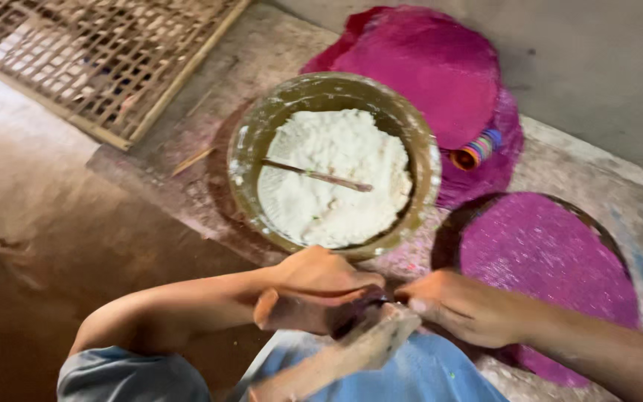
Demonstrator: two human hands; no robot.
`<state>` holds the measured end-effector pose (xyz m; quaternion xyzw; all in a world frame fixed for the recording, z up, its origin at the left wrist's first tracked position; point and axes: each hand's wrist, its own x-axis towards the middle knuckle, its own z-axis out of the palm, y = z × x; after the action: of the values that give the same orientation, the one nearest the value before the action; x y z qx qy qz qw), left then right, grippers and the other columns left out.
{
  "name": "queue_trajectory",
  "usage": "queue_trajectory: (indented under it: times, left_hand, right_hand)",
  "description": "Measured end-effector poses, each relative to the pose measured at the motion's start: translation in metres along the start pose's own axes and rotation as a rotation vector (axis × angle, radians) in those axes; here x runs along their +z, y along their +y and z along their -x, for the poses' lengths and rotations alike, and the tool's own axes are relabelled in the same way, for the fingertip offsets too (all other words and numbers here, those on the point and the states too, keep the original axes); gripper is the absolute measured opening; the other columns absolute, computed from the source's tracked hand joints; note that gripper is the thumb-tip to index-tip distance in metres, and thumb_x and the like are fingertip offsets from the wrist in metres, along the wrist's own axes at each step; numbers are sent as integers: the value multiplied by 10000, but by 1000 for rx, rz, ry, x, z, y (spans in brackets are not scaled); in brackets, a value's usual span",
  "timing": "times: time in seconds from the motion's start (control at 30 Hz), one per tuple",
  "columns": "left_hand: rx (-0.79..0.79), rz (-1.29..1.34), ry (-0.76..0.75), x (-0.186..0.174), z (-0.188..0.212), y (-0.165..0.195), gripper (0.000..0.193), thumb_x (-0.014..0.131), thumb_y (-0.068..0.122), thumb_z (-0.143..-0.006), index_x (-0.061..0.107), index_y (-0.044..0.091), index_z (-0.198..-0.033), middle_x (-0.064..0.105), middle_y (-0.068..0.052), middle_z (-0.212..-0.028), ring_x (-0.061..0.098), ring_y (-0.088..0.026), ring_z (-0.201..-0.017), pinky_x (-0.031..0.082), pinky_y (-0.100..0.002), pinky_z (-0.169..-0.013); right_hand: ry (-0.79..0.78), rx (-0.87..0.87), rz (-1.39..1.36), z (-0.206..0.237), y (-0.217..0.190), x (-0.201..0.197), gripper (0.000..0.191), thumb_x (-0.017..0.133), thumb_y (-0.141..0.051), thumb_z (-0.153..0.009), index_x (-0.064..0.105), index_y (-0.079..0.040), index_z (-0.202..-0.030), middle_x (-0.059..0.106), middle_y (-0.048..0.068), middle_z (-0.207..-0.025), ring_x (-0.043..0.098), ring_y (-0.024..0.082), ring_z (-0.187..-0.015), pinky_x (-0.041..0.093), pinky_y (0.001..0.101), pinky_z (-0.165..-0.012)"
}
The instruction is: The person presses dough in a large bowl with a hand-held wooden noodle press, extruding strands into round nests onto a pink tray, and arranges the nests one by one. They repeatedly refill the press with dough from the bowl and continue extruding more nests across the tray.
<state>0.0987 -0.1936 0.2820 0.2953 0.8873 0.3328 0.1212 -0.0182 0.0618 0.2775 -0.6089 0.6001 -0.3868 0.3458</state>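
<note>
views: just one feed for me, the head camera; nothing to compare it against.
position: worn on the person's head, above the lap.
facing: steeply down and a little forward, onto the floor (53,223).
tilt: frame rolled, so the woven mat (98,59) runs off the top left corner.
nearness: close; the left hand (321,286) and right hand (463,305) sit low at centre, forearms cut by the bottom edge.
reach: bowl of white paste (333,167) mid-frame, pink discs (552,260) to its right.
sharpness: I read slight motion blur throughout.
</note>
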Motion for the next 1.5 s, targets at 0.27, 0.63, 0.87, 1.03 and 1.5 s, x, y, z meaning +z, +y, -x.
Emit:
queue_trajectory:
  times: [0.27,0.63,0.87,1.03,1.5]
  left_hand:
    - [-69,-99,315,11,70,-83,335,587,364,-922,669,123,-1141,704,-144,-844,695,-320,-759,551,-427,-670]
    - [-257,1791,23,30,59,-220,547,568,149,-814,565,67,-1354,675,-84,-1304,712,-214,-1118,598,-355,-947]
    - [-277,1086,935,52,26,-239,247,665,91,-953,640,16,-1188,651,-51,-994,597,-131,-856,511,-288,-749]
    - [-106,588,1466,37,22,-252,444,696,-13,-909,483,49,-1293,616,16,-992,581,-74,-898,499,-234,-795]
    - [-150,491,1520,47,25,-257,570,693,-55,-917,429,27,-1415,624,-18,-1080,604,-110,-986,505,-259,-898]
  right_hand:
    - [-120,-82,33,-36,20,2,363,615,-412,-1024,644,-56,-959,659,97,-824,721,305,-782,516,408,-653]
    - [209,-330,1524,-90,78,-129,295,767,-126,-847,688,-195,-1122,702,60,-1013,689,251,-934,516,407,-818]
    - [371,577,581,-187,179,-45,219,624,-279,-1025,699,-145,-1181,690,100,-1119,674,256,-1044,547,376,-942]
    - [180,244,1225,-214,229,-11,246,659,-109,-786,638,-80,-1029,694,108,-1045,685,295,-1046,564,416,-875]
    - [-144,314,1248,-268,233,-38,171,582,-66,-912,681,-33,-1048,720,131,-817,746,289,-738,606,424,-634]
